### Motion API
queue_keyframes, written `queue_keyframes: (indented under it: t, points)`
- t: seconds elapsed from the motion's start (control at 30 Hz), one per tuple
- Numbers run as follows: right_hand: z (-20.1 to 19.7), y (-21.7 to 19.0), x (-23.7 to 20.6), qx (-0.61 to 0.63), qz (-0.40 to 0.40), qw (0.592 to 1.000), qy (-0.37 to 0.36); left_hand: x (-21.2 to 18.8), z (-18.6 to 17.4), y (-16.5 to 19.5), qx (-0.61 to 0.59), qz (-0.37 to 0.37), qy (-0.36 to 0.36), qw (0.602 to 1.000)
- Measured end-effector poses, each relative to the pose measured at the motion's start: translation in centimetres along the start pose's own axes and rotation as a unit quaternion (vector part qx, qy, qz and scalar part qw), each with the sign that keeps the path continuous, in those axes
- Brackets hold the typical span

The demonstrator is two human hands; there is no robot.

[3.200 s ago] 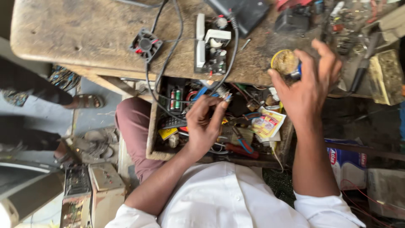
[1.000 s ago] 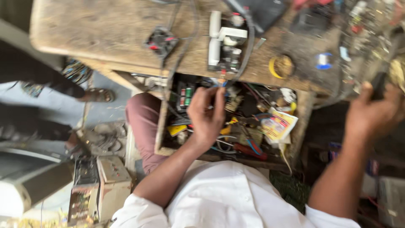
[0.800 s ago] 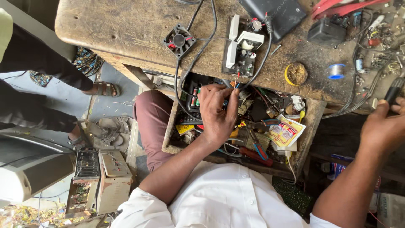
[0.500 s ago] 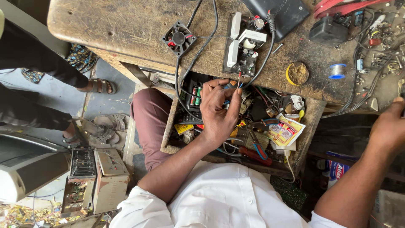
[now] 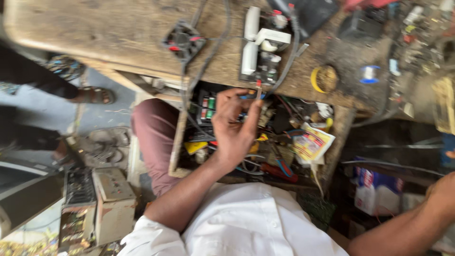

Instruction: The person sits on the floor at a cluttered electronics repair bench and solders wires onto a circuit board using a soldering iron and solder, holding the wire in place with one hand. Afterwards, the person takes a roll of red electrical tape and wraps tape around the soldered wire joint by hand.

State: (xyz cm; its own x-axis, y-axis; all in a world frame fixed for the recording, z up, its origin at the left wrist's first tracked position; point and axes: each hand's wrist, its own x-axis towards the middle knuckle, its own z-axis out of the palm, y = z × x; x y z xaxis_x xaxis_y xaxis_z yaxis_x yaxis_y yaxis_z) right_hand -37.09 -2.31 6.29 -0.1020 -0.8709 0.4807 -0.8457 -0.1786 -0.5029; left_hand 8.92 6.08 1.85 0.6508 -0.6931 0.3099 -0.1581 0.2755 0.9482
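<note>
My left hand (image 5: 234,125) reaches over an open wooden drawer (image 5: 176,147) stuffed with wires and small parts. Its fingers pinch a thin red-tipped wire (image 5: 258,85) just below the bench edge. Right above it on the worn wooden workbench (image 5: 95,28) lies a circuit board with white parts (image 5: 263,45), with black cables running off it. My right hand (image 5: 443,192) is low at the far right edge, away from the bench; only the wrist and part of the hand show, and its fingers are hidden.
A small black fan (image 5: 184,41), a round yellow tin (image 5: 323,78) and a blue spool (image 5: 367,74) sit on the bench. A striped paper packet (image 5: 313,142) lies in the drawer. Another person's sandalled foot (image 5: 92,95) is at left; old device cases (image 5: 102,199) stand on the floor.
My right hand has left the yellow tin on the bench and swung down to the far right edge. My left hand stays over the drawer, now holding the wire up near the board.
</note>
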Motion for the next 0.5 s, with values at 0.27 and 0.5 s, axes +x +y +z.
queue_keyframes:
  t: [0.27, 0.5]
  points:
    - [-2.5, -5.1, -1.3, 0.422, 0.050, 0.905, -0.029, 0.1, 0.9, 0.2, -0.024, -0.008, -0.024, 0.999]
    - [-0.4, -8.1, -2.4, 0.446, 0.026, 0.889, -0.102, 0.1, 0.3, 0.0, -0.021, 0.005, -0.003, 1.000]
